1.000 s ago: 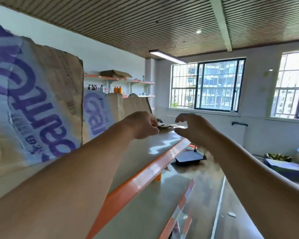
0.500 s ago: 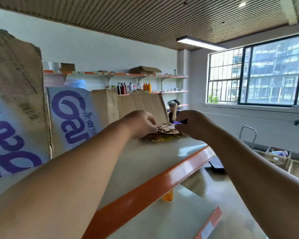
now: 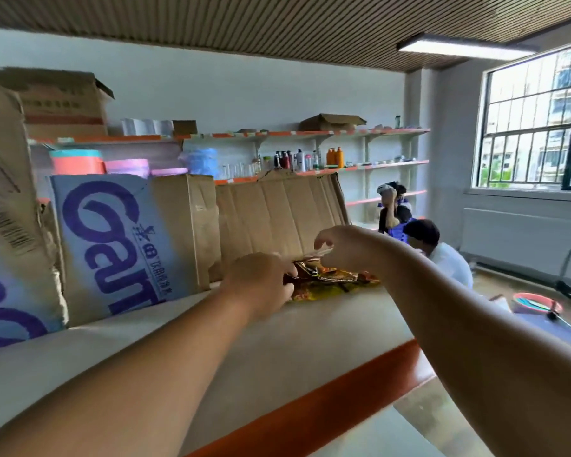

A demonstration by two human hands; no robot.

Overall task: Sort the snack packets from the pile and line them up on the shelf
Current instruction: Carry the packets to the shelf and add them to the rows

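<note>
Shiny orange and yellow snack packets (image 3: 330, 280) lie flat on the white top shelf (image 3: 267, 351), close to the cardboard behind it. My left hand (image 3: 261, 283) rests at their left end, fingers closed on the edge of a packet. My right hand (image 3: 340, 247) hovers over their right end, its fingertips pinching the top edge of a packet. The packets' left part is hidden behind my left hand.
Flattened cardboard boxes (image 3: 136, 242) stand along the back of the shelf. The shelf has an orange front lip (image 3: 327, 404), with a lower shelf (image 3: 383, 437) below. Wall shelves (image 3: 330, 150) hold bottles. Two people (image 3: 442, 255) are beyond the shelf, near a red basin (image 3: 534, 303).
My head has turned left and my view has closed in on the shelf. Both hands stayed at the packets, and the right hand rose slightly above them.
</note>
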